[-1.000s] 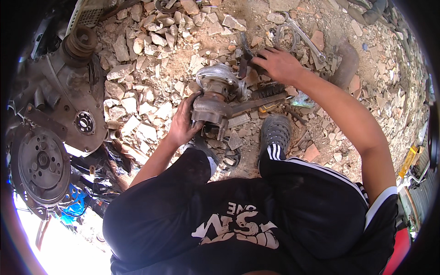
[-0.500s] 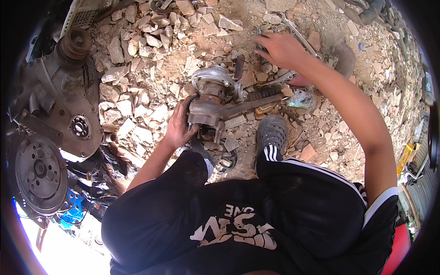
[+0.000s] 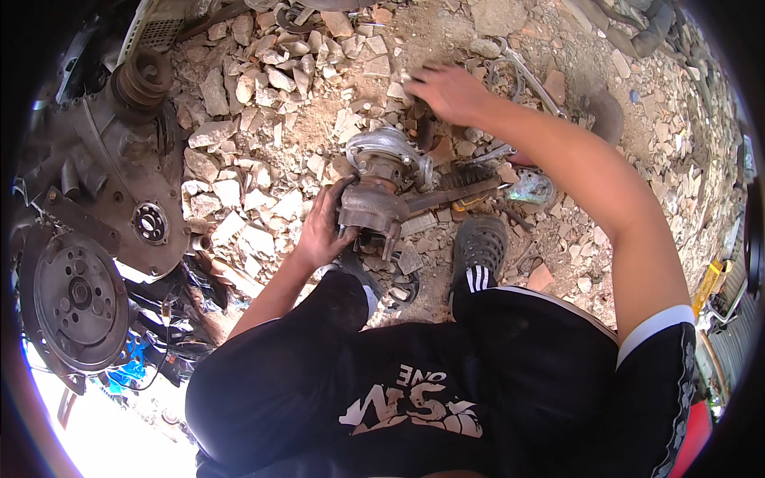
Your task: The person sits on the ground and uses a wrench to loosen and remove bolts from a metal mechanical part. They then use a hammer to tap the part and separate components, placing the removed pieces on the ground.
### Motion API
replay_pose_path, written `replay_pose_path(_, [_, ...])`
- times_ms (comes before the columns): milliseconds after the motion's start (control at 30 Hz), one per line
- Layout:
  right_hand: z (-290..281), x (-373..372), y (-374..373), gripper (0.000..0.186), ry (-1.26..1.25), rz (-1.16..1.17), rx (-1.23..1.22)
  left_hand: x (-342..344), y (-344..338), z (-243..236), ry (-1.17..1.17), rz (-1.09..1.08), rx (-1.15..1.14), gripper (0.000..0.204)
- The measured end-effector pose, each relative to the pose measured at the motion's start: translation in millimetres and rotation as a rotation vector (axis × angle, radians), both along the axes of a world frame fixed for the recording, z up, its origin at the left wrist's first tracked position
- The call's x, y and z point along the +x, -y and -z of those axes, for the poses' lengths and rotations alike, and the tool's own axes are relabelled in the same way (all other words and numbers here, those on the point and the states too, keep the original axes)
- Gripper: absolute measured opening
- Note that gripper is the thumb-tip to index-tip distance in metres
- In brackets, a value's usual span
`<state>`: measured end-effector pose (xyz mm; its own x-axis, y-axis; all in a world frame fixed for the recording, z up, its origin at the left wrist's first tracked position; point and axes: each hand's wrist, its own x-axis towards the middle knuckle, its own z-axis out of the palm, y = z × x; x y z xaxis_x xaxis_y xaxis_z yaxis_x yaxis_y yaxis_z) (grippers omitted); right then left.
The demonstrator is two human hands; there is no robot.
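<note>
The metal turbocharger point(image 3: 374, 207) stands on the rubble between my shoes, with my left hand point(image 3: 323, 227) gripping its lower housing on the left side. Beyond it, my right hand point(image 3: 446, 92) reaches over a dark piece of metal point(image 3: 426, 126), fingers curled downward and slightly blurred; what is under them is hidden. To the right of the turbocharger lie a long metal bar point(image 3: 454, 195), a long wrench point(image 3: 534, 80) and a curved rusty pipe point(image 3: 607, 119).
A large engine casing point(image 3: 119, 175) with a round pulley point(image 3: 76, 311) fills the left side. Broken stone and tile point(image 3: 263, 80) cover the ground. Dark hoses point(image 3: 645, 32) lie at the upper right, and a yellow object point(image 3: 709, 283) is at the right edge.
My right hand first moved up and rightward, then swung back left, away from the wrench. My left hand has stayed on the turbocharger.
</note>
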<state>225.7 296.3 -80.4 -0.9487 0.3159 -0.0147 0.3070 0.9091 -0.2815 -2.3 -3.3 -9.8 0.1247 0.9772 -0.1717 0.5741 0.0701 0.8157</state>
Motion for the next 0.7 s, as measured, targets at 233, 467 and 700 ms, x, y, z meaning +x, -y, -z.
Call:
replay_pose_path(233, [-40,28,12,0.038,0.19,0.069,-0.201,1,0,-1,0.0,-0.005,-0.024,0.092])
replay_pose_path(467, [-24,-30,10,0.049,0.023,0.089,0.034,-1,4,2,0.009,-0.014,-0.028,0.092])
replay_pose_path(700, [-5,-75,11,0.045,0.166,0.014,-0.116,-1,-1,-1,0.015,0.013,-0.031,0.093])
